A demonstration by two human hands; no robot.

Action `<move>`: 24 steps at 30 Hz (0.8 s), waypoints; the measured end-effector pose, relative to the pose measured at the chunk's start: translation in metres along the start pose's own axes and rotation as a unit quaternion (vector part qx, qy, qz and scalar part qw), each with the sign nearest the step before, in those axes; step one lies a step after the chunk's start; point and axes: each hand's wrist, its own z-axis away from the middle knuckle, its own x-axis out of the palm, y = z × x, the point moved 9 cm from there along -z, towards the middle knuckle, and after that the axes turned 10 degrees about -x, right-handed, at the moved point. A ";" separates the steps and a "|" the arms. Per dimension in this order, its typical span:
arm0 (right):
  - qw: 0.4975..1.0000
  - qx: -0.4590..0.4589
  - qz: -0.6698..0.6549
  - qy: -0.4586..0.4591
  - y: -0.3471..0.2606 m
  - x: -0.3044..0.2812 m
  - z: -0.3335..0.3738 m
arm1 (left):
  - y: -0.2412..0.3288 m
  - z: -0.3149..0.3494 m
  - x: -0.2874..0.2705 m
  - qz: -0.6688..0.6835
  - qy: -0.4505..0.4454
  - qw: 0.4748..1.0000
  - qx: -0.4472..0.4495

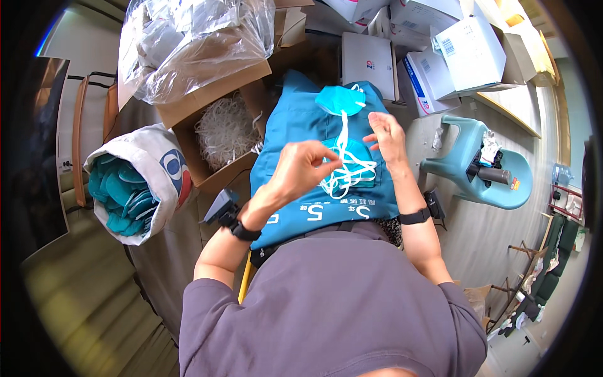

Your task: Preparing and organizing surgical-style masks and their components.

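Note:
A teal apron [289,125] covers my lap. Lying on it is a pile of teal face masks [361,179] with tangled white elastic straps [342,182]. One more teal mask [339,100] rests farther out on the apron, its strap [343,133] running back toward the pile. My left hand [300,168] hovers over the pile's left side, thumb and fingertips pinched where that strap passes; the exact grip is partly hidden. To the right of the strap, my right hand [386,138] is raised with thumb and fingers apart, holding nothing visible.
At my left stands a white fabric bag [166,166] full of teal masks. A cardboard box [188,138] of white elastic strands sits ahead-left, under a clear plastic bag [195,50]. White cartons [474,53] are stacked ahead-right. A blue plastic stool [461,151] holds a dark cylinder [495,175].

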 end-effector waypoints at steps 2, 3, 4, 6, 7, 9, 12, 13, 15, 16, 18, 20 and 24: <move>0.992 -0.072 0.076 0.068 -0.004 -0.006 -0.010 | -0.006 0.020 0.003 -0.025 -0.028 0.999 -0.004; 0.983 -0.100 0.132 0.080 -0.004 -0.009 -0.021 | -0.009 0.029 0.003 -0.037 -0.037 0.999 -0.007; 0.972 -0.140 0.180 0.058 -0.005 -0.007 -0.029 | -0.014 0.037 0.003 -0.050 -0.047 0.998 -0.010; 0.940 -0.215 0.263 0.020 -0.028 0.004 -0.039 | -0.030 0.052 0.001 -0.070 -0.067 0.995 -0.026; 0.921 -0.250 0.299 0.006 -0.039 0.010 -0.041 | -0.034 0.056 -0.004 -0.083 -0.070 0.993 -0.036; 0.887 -0.285 0.362 -0.035 -0.057 0.027 -0.043 | -0.042 0.065 -0.013 -0.110 -0.073 0.990 -0.059; 0.872 -0.251 0.396 -0.141 -0.047 0.048 -0.051 | -0.060 0.073 -0.022 -0.135 -0.074 0.983 -0.098; 0.880 -0.221 0.379 -0.181 -0.035 0.054 -0.051 | -0.064 0.075 -0.024 -0.141 -0.079 0.980 -0.113; 0.886 -0.162 0.343 -0.268 -0.020 0.068 -0.049 | -0.075 0.079 -0.024 -0.125 -0.081 0.978 -0.143; 0.891 -0.140 0.336 -0.270 -0.016 0.065 -0.046 | -0.080 0.080 -0.024 -0.122 -0.083 0.978 -0.149; 0.891 -0.130 0.308 -0.308 -0.004 0.065 -0.041 | -0.090 0.082 -0.025 -0.110 -0.078 0.978 -0.159; 0.906 -0.171 0.252 -0.293 -0.004 0.061 -0.033 | -0.101 0.078 -0.031 -0.091 -0.063 0.980 -0.163; 0.959 -0.240 0.086 -0.120 -0.090 0.028 -0.012 | -0.106 0.055 -0.077 0.064 0.099 0.985 -0.128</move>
